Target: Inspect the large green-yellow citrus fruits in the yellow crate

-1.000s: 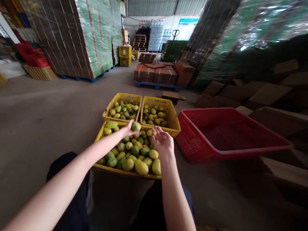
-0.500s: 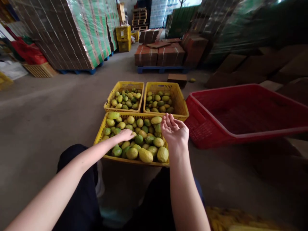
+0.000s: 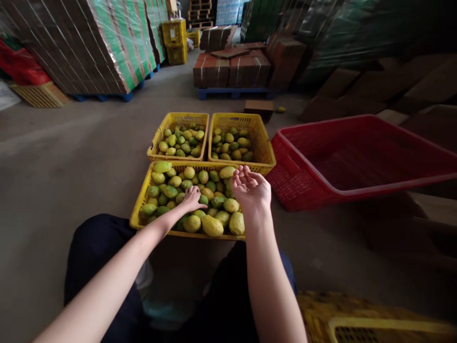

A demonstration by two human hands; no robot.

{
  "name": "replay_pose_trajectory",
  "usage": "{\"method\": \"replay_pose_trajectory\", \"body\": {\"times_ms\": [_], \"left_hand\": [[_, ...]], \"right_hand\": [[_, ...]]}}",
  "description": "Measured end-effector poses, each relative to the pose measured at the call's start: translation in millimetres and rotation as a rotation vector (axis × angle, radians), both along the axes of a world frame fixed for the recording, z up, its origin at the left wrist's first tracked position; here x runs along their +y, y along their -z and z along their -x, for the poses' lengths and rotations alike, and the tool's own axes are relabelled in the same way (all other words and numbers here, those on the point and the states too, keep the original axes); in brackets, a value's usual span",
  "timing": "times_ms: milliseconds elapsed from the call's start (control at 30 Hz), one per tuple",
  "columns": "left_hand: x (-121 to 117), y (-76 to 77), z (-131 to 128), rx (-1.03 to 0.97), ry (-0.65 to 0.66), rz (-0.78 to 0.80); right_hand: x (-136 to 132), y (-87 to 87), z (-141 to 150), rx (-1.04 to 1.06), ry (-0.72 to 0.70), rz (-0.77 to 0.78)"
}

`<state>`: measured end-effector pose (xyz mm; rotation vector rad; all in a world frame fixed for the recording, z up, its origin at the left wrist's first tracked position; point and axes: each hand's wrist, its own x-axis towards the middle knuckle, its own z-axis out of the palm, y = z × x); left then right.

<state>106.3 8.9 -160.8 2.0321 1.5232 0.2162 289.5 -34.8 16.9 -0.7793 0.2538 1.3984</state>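
Note:
My left hand [image 3: 193, 199] reaches palm down over a low yellow crate [image 3: 141, 202] of yellow and green lemons. Its thumb is spread from the fingers, next to a green lemon [image 3: 203, 200]; whether they touch, I cannot tell. My right hand [image 3: 252, 188] is held palm up above the crate's right end, fingers loosely bent and apart, with nothing in it. Large yellow lemons [image 3: 213, 226] lie along the near side of the crate. The left forearm hides part of the fruit at the front left.
Two more yellow crates [image 3: 152, 145] [image 3: 264, 138] of lemons stand behind. A big red crate [image 3: 296, 178] is tilted at the right. Near my right leg is another yellow crate [image 3: 385, 324]. Strapped cartons [image 3: 232, 69] sit on a blue pallet [image 3: 235, 93] farther back.
My left hand has turned and spread its thumb away from the fingers over the lemons. My right hand keeps its palm-up pose. The view has shifted slightly, so the crates appear higher and farther left.

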Motion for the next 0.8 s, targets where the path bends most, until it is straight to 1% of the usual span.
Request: {"method": "replay_pose_trajectory", "body": {"times_ms": [67, 100, 133, 167, 200, 233, 267, 300, 367, 400, 433, 467, 500, 533, 567, 600, 633, 667, 733, 767, 800], "left_hand": [[2, -8.2, 4, -0.122, -0.106, -0.025], [4, -16.4, 8, -0.209, -0.18, -0.031], [7, -28.3, 12, -0.319, -0.248, -0.039], [11, -44.2, 17, -0.438, -0.31, -0.044], [15, -64.1, 22, -0.533, -0.326, -0.029], [19, -87.5, 26, -0.608, -0.314, -0.02], [23, -113.5, 29, -0.63, -0.261, 0.011], [25, -140.9, 31, -0.596, -0.166, 0.045], [27, -193.0, 27, -0.548, -0.01, 0.019], [28, -214.2, 22, -0.535, 0.068, -0.013], [28, -230.2, 16, -0.517, 0.141, -0.05], [29, -239.9, 9, -0.501, 0.199, -0.087], [30, -242.6, 2, -0.495, 0.235, -0.121], [33, -238.4, -3, -0.499, 0.244, -0.15], [36, -227.8, -7, -0.509, 0.227, -0.169], [39, -211.6, -10, -0.517, 0.186, -0.173], [41, -191.2, -12, -0.518, 0.132, -0.162], [41, -168.2, -12, -0.488, 0.081, -0.119], [37, -120.4, -11, -0.345, 0.002, 0.038], [32, -98.5, -10, -0.301, -0.04, 0.089], [27, -79.2, -10, -0.294, -0.056, 0.102]], "right_hand": [[-2, 1.2, 1, -0.026, -0.022, -0.003], [-2, 3.5, 2, -0.05, -0.05, -0.018], [-2, 6.6, 3, -0.081, -0.083, -0.039], [-2, 10.2, 5, -0.118, -0.117, -0.063], [-2, 13.7, 6, -0.158, -0.149, -0.085], [-2, 16.6, 8, -0.196, -0.175, -0.102], [-1, 18.4, 10, -0.228, -0.201, -0.117], [-1, 18.9, 12, -0.252, -0.229, -0.132], [-2, 15.2, 17, -0.266, -0.293, -0.174], [-3, 11.4, 20, -0.254, -0.328, -0.203], [-4, 6.8, 22, -0.232, -0.363, -0.231], [-5, 1.9, 24, -0.199, -0.395, -0.254], [-6, -2.8, 26, -0.161, -0.416, -0.266], [-7, -6.9, 27, -0.12, -0.423, -0.261], [-8, -10.2, 27, -0.083, -0.412, -0.238], [-8, -12.6, 26, -0.047, -0.384, -0.2], [-8, -14.0, 24, -0.014, -0.345, -0.157], [-7, -14.8, 22, 0.017, -0.297, -0.113], [-5, -15.1, 17, 0.064, -0.197, -0.038], [-4, -14.9, 15, 0.078, -0.156, -0.012], [-3, -14.5, 13, 0.083, -0.124, 0.003]]}}
